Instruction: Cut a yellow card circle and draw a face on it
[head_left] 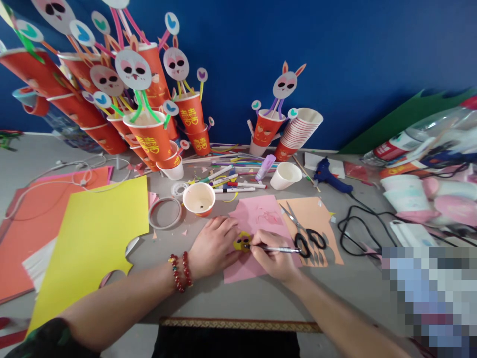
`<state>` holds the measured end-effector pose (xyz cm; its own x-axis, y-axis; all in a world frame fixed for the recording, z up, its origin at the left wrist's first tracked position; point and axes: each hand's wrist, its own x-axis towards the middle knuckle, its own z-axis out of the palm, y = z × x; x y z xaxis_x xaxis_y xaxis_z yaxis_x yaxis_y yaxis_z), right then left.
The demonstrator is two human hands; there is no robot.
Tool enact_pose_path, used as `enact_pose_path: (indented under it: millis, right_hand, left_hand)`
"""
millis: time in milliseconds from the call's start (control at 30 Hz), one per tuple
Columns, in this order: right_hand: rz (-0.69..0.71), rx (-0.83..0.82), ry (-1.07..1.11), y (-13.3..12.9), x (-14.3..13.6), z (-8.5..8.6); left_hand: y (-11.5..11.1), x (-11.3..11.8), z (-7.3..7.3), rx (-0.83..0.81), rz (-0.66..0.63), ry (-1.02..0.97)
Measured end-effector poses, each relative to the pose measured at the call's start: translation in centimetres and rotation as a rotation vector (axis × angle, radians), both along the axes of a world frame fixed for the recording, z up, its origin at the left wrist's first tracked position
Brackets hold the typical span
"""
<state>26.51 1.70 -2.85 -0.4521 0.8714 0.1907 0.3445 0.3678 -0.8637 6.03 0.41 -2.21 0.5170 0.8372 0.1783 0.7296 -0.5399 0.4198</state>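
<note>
My right hand is closed around a pen, its tip at a small yellow paper disc. Two dark eye shapes with pink above them mark the disc. My left hand lies palm down, its fingers flat at the disc's left edge. Beneath both hands is a pink paper sheet. Just right of the pen, black-handled scissors rest on a peach paper sheet. A paper cup stands beyond my left hand, beside a roll of tape.
Stacked red cups with rabbit faces crowd the back left. Yellow card and orange sheets lie left. Markers are scattered behind. A blue glue gun with its black cord lies right, near a bottle.
</note>
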Motion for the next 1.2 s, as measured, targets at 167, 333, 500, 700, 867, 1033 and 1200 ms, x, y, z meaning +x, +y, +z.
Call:
enact_pose_path:
  millis: [167, 333, 500, 700, 867, 1033, 1200]
  right_hand:
    - [-0.008, -0.005, -0.015, -0.06, 0.06, -0.15]
    - [-0.001, -0.014, -0.016, -0.06, -0.01, -0.03]
    - [0.005, 0.003, -0.019, 0.08, -0.10, 0.05]
    - [0.008, 0.001, -0.021, 0.10, -0.09, 0.11]
    - [-0.004, -0.003, -0.013, 0.08, -0.11, 0.05]
    - [0.000, -0.024, 0.004, 0.00, -0.10, 0.08]
    - [0.000, -0.017, 0.000, 0.02, -0.06, 0.22]
  left_hand:
    - [-0.02, -0.04, -0.04, 0.011, 0.000, -0.002]
    - [0.02, -0.06, -0.06, 0.006, -0.005, -0.011]
    - [0.03, -0.04, 0.03, -0.002, 0.000, -0.011]
    - [0.06, -0.09, -0.05, -0.001, -0.004, -0.008]
    - [0.07, -0.06, -0.02, 0.002, -0.005, -0.004]
    - [0.06, -0.04, 0.13, -0.008, -0.003, 0.002]
    - [0.04, 0.00, 0.01, -0.008, -0.002, 0.003]
